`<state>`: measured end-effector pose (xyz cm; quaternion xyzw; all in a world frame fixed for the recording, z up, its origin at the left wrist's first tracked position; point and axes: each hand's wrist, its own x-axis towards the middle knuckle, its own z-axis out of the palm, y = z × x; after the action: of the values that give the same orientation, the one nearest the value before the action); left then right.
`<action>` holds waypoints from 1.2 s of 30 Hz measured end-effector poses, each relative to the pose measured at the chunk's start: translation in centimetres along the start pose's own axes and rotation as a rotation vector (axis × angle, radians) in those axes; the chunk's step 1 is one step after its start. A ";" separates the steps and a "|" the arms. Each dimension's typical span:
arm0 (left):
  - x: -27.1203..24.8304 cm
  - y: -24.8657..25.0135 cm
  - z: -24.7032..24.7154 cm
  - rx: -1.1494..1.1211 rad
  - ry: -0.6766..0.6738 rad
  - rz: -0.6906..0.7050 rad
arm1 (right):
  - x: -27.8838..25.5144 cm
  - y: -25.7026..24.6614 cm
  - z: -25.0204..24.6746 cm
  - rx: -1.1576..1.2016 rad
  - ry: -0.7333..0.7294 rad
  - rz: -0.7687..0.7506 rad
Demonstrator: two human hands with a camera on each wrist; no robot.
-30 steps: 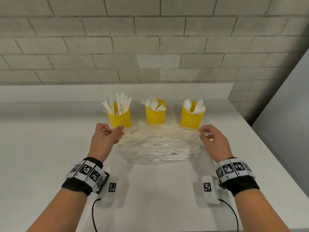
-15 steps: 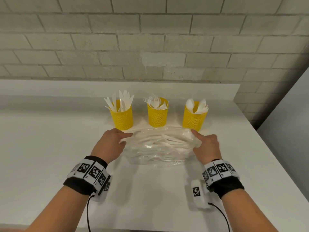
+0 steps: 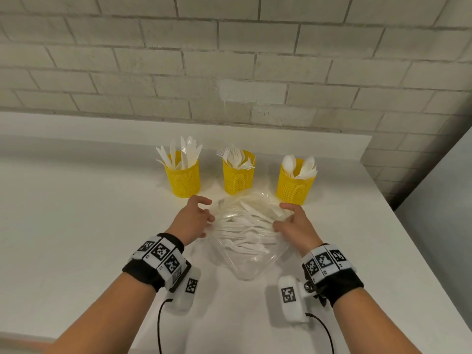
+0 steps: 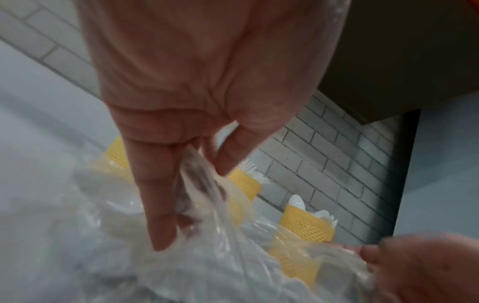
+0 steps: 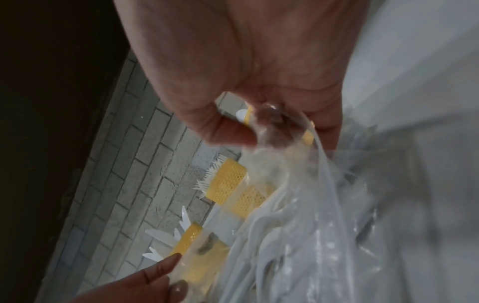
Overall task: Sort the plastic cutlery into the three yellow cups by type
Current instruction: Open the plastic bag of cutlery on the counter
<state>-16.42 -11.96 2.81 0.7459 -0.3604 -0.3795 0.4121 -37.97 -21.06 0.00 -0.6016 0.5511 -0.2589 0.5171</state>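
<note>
Three yellow mesh cups stand in a row near the wall: the left cup (image 3: 181, 181) holds knives, the middle cup (image 3: 238, 178) forks, the right cup (image 3: 296, 187) spoons. Just in front of them lies a clear plastic bag (image 3: 246, 254) full of white cutlery. My left hand (image 3: 207, 213) pinches the bag's left edge, with film between thumb and fingers (image 4: 158, 196). My right hand (image 3: 280, 216) pinches the right edge, and the film bunches at its thumb (image 5: 228, 133). The bag's far end hides the cups' lower fronts in both wrist views.
The white table (image 3: 76, 238) ends at a brick wall (image 3: 229, 60) behind the cups. Its right edge (image 3: 419, 246) drops beside a grey panel. Cables trail from both wrist devices toward me.
Both hands have come inward toward each other and gathered the bag's far end, so the bag is now narrower and bunched. The cups have not moved.
</note>
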 end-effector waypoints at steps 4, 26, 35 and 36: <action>0.5 0.8 0.4 -0.246 0.083 -0.041 | 0.5 1.1 -0.4 -0.104 -0.014 0.012; 2.1 -1.5 -3.3 0.581 0.211 0.333 | 1.7 2.2 -6.3 0.017 0.098 -0.051; 2.3 -2.1 -4.3 0.530 0.178 0.371 | 2.2 2.0 -6.8 0.088 0.041 -0.066; 2.4 -2.1 -3.9 0.595 0.148 0.410 | 2.1 1.8 -6.5 0.054 0.031 -0.090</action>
<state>-11.45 -11.85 1.71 0.7709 -0.5659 -0.1127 0.2698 -43.85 -24.90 -0.07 -0.6074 0.5243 -0.3060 0.5124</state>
